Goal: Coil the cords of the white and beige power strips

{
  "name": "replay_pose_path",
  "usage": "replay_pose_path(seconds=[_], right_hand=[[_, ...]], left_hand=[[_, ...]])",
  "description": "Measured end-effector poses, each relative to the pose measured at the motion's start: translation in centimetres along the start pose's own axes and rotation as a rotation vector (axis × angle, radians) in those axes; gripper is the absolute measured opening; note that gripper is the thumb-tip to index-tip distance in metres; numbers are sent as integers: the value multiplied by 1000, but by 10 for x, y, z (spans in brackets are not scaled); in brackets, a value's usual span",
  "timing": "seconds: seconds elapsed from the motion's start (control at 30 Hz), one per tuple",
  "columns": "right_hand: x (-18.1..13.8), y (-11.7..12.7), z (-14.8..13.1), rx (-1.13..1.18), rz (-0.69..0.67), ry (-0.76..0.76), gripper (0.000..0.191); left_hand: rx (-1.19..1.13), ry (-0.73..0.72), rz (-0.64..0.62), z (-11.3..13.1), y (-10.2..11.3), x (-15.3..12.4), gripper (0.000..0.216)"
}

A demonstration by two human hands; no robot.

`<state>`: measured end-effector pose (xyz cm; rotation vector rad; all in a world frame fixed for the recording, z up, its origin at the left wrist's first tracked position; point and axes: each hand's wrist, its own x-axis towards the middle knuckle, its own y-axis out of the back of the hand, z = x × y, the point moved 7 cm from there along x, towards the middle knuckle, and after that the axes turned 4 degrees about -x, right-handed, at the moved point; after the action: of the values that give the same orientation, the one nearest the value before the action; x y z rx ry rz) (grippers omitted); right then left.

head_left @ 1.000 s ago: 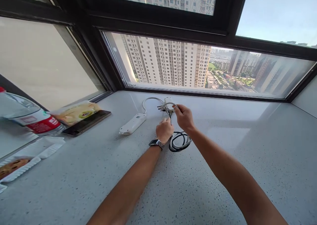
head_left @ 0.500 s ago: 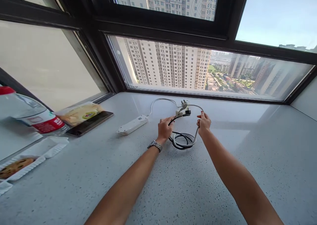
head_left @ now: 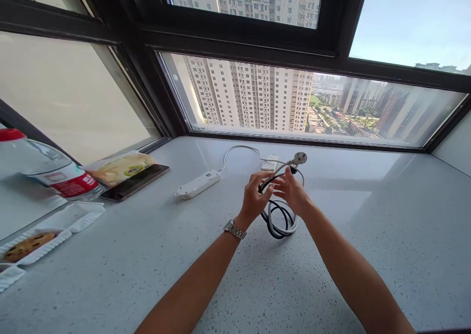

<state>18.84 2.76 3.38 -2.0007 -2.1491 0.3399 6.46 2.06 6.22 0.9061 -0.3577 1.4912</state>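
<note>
Right now, the left hand (head_left: pixel 253 196) is closed around a bunch of cables (head_left: pixel 273 178), black and white together, with the thumb pressed toward the curled fingers. The right hand (head_left: pixel 296 195) is just beside it, thumb pointing up and fingers reaching toward the same bunch; whether those fingers grip anything I cannot tell. Both hands are in front of the window (head_left: pixel 250 93), over the pale speckled counter (head_left: pixel 312 285).

Above the right thumb, a round, pale plug (head_left: pixel 300 158) sticks up at the end of the white cable, its face turned outward. Something dark shows just below it — mostly hidden by the thumb, so its shape is unclear. Below the hands, the cables hang in a loose coil (head_left: pixel 273 231), black and white loops crossing each other.

Behind the left hand, near the window, is a small white box (head_left: pixel 271 161), partly covered. Farther left, a white power strip (head_left: pixel 198 184) lies on the counter, and a thin white cord (head_left: pixel 239 146) curves from its end toward the box. The left wrist wears a metal-banded watch (head_left: pixel 235 229).

Well off to the left are a red-capped bottle (head_left: pixel 51 165), a food packet (head_left: pixel 110 169), a dark phone (head_left: pixel 135 183) and a white tray (head_left: pixel 86 216) with a cookie (head_left: pixel 29 246) in it.
</note>
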Motion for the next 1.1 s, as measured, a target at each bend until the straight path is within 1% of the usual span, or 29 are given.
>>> replay_pose_path(seconds=[0.03,0.07,0.13,0.17,0.2,0.27,0.3,0.33,0.37,0.4,0.43,0.47,0.5,0.53,0.63,0.7,0.8,0.87,0.97,1.03,1.1], right_hand=[[3,-6,-1,97,-15,-23,50],[6,-7,-2,176,18,-33,48],[13,-1,-1,263,152,-33,42],[15,4,1,275,216,-22,39],[16,8,2,269,263,-3,37],[15,17,5,213,324,35,34],[14,21,5,166,346,57,33],[12,24,6,113,359,79,33],[11,25,6,62,356,100,33],[11,25,7,21,341,116,33],[11,24,9,-9,312,126,33],[12,21,12,-32,275,123,32],[13,17,16,-56,238,107,32],[14,12,21,-84,205,84,32],[13,-4,38,-222,62,-42,31],[8,-15,48,-300,-82,-136,31],[-7,-26,57,-386,-345,-276,31],[-19,-29,61,-441,-532,-390,31],[-34,-27,61,-528,-733,-507,39],[-38,-22,54,-580,-791,-512,49],[-38,-14,43,-599,-799,-485,60]], left_hand=[[-17,-21,-52,6,-3,-3,31],[-38,-33,-97,10,-4,-7,32],[-80,-21,-133,11,-1,-14,34],[-83,3,-102,9,5,-17,32],[-65,47,-31,3,13,-19,30],[22,188,142,-13,33,-24,26],[66,271,182,-22,39,-27,27],[93,345,165,-31,40,-29,30],[96,402,91,-38,36,-31,34],[73,436,-18,-43,28,-32,36],[30,445,-128,-45,19,-33,38],[-18,432,-209,-45,11,-35,38],[-61,402,-251,-42,6,-35,38],[-93,360,-260,-39,3,-35,39],[-85,183,-203,-23,3,-34,40],[-17,68,-199,-13,3,-34,39],[72,-65,-255,-2,1,-36,41],[124,-97,-300,-1,-1,-37,42],[198,-121,-408,-5,-7,-40,43],[233,-132,-480,-7,-12,-42,44],[271,-129,-534,-8,-15,-43,45]])
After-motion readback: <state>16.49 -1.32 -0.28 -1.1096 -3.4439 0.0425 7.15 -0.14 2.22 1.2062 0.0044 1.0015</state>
